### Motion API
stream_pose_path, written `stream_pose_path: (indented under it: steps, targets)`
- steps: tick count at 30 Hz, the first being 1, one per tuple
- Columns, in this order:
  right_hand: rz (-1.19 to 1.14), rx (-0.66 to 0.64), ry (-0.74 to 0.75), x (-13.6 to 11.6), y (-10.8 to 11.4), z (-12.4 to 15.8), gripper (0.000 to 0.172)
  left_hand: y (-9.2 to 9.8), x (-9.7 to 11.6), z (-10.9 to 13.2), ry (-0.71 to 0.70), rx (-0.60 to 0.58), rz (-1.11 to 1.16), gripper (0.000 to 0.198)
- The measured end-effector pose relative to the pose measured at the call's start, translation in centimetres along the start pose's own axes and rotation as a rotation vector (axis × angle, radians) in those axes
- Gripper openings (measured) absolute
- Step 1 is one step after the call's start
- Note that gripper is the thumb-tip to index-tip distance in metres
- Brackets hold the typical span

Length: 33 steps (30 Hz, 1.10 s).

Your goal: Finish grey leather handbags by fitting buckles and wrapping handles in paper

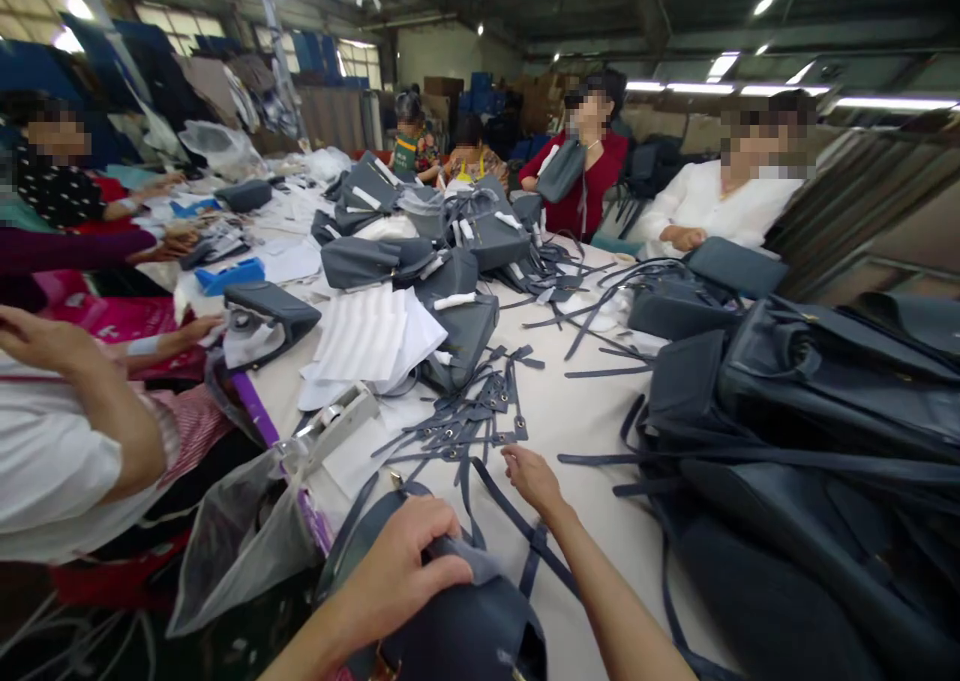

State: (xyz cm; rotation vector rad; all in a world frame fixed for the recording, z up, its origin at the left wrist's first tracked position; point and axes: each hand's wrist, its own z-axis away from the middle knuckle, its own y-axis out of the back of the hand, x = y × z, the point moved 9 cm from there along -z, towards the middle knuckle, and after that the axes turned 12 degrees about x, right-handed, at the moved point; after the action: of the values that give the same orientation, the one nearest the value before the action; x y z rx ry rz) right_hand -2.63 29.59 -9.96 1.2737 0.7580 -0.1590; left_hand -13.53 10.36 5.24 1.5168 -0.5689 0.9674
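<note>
My left hand point(401, 561) is closed on the top edge of a dark blue-grey bag point(457, 631) at the near edge of the table. My right hand point(531, 476) reaches forward over the white tabletop point(577, 411), fingers curled down onto a dark strap point(517, 526) that runs from the bag. Just beyond its fingertips lies a heap of short dark straps with metal eyelets point(472, 411).
Finished dark bags point(817, 401) pile up on the right, more bags point(450, 251) stand mid-table beside a stack of white paper point(375, 336). A tape dispenser point(337, 421) and a plastic bag point(240, 536) sit left. Several other people sit around the table.
</note>
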Motion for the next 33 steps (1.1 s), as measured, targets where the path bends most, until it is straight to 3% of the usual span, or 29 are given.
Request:
stream_pose_path:
  steps: [4, 9, 13, 17, 23, 25, 27, 29, 31, 33]
  targets:
    - [0.120, -0.061, -0.018, -0.8, -4.1, -4.9, 0.032, -0.1, -1.1, -0.9, 0.063, -0.028, 0.058, 0.021]
    - [0.187, -0.082, -0.112, 0.5, -7.1, -6.6, 0.031, 0.0, -3.1, -2.4, 0.106, -0.049, 0.085, 0.021]
    - [0.134, -0.022, -0.203, 3.1, -6.0, -5.8, 0.030, 0.1, -3.6, -3.7, 0.104, -0.076, 0.096, 0.022]
    - [-0.058, 0.061, -0.262, 5.8, -2.2, -4.1, 0.021, 0.0, -2.9, -4.9, 0.061, -0.075, 0.074, 0.019]
    - [-0.463, 0.354, -0.349, 7.9, 9.0, 2.3, 0.018, -0.6, -1.3, -6.6, 0.031, -0.012, 0.085, 0.015]
    - [-0.615, 0.415, -0.341, 6.7, 13.1, 5.9, 0.017, -1.1, -0.4, -7.2, 0.023, -0.001, 0.114, 0.015]
    - [-0.877, 0.386, -0.332, 4.2, 15.9, 10.1, 0.023, -1.5, 1.1, -7.7, -0.001, 0.022, 0.139, 0.015]
    - [-1.088, 0.199, -0.369, 0.8, 16.2, 14.5, 0.028, -1.9, 2.9, -7.8, -0.030, 0.058, 0.162, 0.015]
    - [-1.108, -0.038, -0.401, -2.6, 14.8, 18.6, 0.031, -2.5, 4.7, -7.6, -0.057, 0.081, 0.195, 0.016]
    - [-1.044, -0.113, -0.426, -4.5, 13.0, 21.5, 0.037, -3.4, 6.4, -7.0, -0.086, 0.060, 0.246, 0.017]
